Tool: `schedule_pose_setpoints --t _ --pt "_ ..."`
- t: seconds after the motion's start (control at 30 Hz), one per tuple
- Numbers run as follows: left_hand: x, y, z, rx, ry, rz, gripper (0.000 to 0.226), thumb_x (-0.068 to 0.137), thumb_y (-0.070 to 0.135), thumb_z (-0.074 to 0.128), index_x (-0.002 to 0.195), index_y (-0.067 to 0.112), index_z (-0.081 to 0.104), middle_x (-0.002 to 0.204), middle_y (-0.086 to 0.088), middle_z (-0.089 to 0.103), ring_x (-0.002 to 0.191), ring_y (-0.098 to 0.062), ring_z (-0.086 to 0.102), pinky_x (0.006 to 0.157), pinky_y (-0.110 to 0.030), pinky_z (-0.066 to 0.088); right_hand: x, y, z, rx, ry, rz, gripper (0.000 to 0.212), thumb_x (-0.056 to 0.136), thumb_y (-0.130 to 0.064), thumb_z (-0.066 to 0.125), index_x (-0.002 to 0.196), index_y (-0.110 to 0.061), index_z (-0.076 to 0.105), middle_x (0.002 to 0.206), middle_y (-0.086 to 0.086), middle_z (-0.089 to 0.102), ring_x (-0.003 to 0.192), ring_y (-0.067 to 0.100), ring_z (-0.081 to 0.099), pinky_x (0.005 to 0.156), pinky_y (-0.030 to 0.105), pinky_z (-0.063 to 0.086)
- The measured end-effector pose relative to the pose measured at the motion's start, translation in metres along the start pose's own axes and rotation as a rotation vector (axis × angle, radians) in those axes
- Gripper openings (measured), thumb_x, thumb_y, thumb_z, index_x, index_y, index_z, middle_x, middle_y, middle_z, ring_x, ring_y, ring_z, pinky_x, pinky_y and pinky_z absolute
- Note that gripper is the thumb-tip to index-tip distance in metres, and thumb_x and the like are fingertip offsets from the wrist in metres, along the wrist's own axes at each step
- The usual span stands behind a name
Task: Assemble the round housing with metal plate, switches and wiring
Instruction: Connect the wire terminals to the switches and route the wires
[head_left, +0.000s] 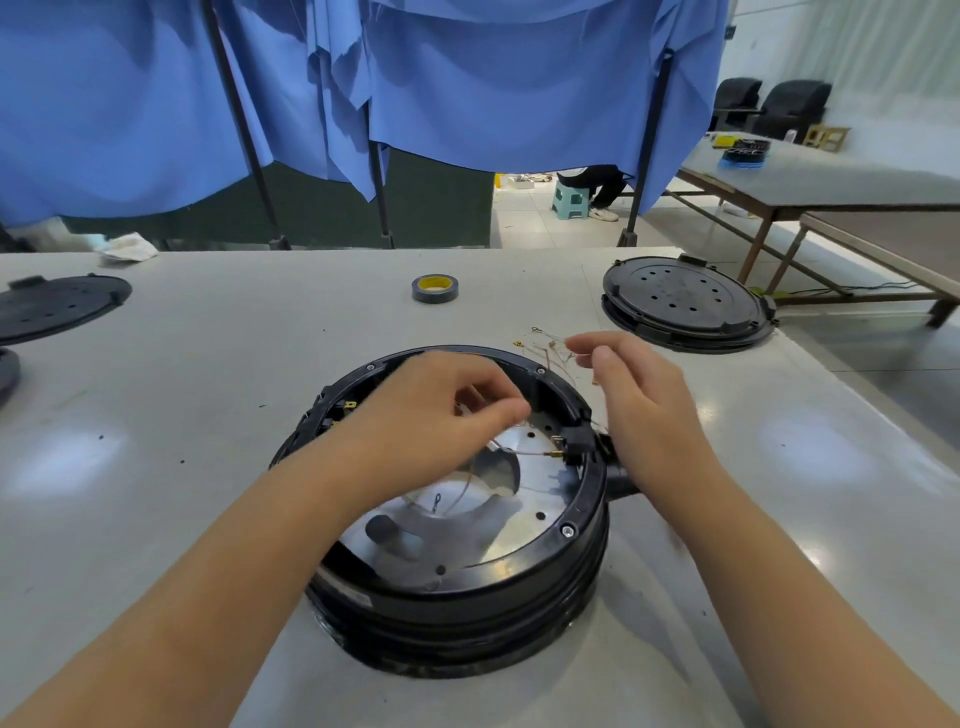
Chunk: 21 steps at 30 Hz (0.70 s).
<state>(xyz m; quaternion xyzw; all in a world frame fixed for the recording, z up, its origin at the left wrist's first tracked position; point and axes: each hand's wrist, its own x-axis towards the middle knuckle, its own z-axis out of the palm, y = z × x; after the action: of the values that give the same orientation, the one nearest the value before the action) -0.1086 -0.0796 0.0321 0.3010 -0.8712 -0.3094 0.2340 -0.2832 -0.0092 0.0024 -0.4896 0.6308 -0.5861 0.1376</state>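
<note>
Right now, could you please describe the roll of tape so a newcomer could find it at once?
Start at the grey table and look past the open round housing towards the far edge. The tape lies flat there, alone. Unlike the big black discs at either side, it is a small dark ring with a yellow core.

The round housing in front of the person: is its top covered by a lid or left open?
Open. The round housing has no lid on it: the metal plate and thin wires inside show from above, and the left hand reaches into it.
</note>
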Motion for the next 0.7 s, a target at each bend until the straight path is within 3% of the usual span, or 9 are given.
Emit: schedule_pose_setpoints --t 0.07,0.17,0.3,0.4,0.5,0.6,0.7 --pt "-0.005 -0.003 -0.011 -0.030 0.141 0.017 0.008 0.087 0.033 0.065 0.084 0.032 0.073 0.081 0.019 0.071 0.081 -0.001 0.066 0.075 -0.022 0.054 0.004 0.003 -0.008 0.021 0.049 0.025 0.025 0.096 -0.013 0.045 0.095 -0.027 0.066 0.098 -0.012 0.066 0.086 -0.006 0.058 0.072 0.007 0.042" --pt "-0.017 -0.017 -0.026 -0.018 0.342 0.032 0.014 0.087 0.022 0.066 0.084 0.034 0.072 0.084 0.021 0.070 0.082 0.000 0.066 0.074 -0.012 0.051 0.009 0.009 -0.016 0.033 0.101 0.077 0.025 0.094 -0.010 0.049 0.090 -0.028 0.066 0.091 -0.010 0.067 0.082 0.003 0.059 0.071 0.019 0.044" --pt "-0.027 -0.043 -0.040 -0.061 0.543 -0.068 0.023 0.088 0.013 0.065 0.085 0.035 0.071 0.088 0.026 0.069 0.085 0.008 0.064 0.079 -0.015 0.046 0.013 0.016 -0.023 -0.020 0.116 0.093 0.023 0.090 -0.007 0.054 0.091 -0.026 0.068 0.088 -0.009 0.068 0.077 0.000 0.061 0.065 0.013 0.046" --pt "-0.027 -0.060 -0.041 -0.196 0.537 -0.197 0.025 0.089 0.012 0.066 0.089 0.036 0.070 0.090 0.018 0.072 0.087 0.005 0.066 0.079 -0.017 0.048 0.014 0.025 -0.020 -0.121 0.038 0.142 0.019 0.087 -0.008 0.060 0.090 -0.025 0.069 0.087 -0.012 0.068 0.077 0.002 0.063 0.061 0.007 0.046" --pt "-0.026 -0.073 -0.037 -0.382 0.430 -0.289 0.027 0.089 0.010 0.067 0.099 0.035 0.070 0.101 0.012 0.073 0.091 0.004 0.067 0.078 -0.013 0.048 0.019 0.029 -0.017 -0.182 0.017 0.199 0.017 0.085 -0.007 0.062 0.087 -0.023 0.069 0.089 -0.012 0.068 0.085 0.013 0.066 0.069 0.018 0.049" --pt "-0.024 -0.079 -0.036 -0.509 0.370 -0.352 0.032 0.089 0.004 0.065 0.108 0.029 0.070 0.108 0.009 0.073 0.099 -0.005 0.069 0.085 -0.023 0.051 0.028 0.023 -0.016 -0.248 -0.004 0.209 0.013 0.084 -0.010 0.064 0.086 -0.022 0.069 0.084 -0.005 0.069 0.082 0.016 0.066 0.070 0.026 0.054" --pt "-0.024 -0.082 -0.036 -0.518 0.376 -0.360 0.034 0.090 0.001 0.063 0.107 0.029 0.070 0.106 0.010 0.074 0.093 -0.006 0.071 0.075 -0.020 0.052 0.037 0.013 -0.015 -0.327 -0.133 0.259 0.006 0.085 -0.013 0.065 0.086 -0.018 0.068 0.082 0.001 0.069 0.072 0.018 0.063 0.072 0.036 0.056"
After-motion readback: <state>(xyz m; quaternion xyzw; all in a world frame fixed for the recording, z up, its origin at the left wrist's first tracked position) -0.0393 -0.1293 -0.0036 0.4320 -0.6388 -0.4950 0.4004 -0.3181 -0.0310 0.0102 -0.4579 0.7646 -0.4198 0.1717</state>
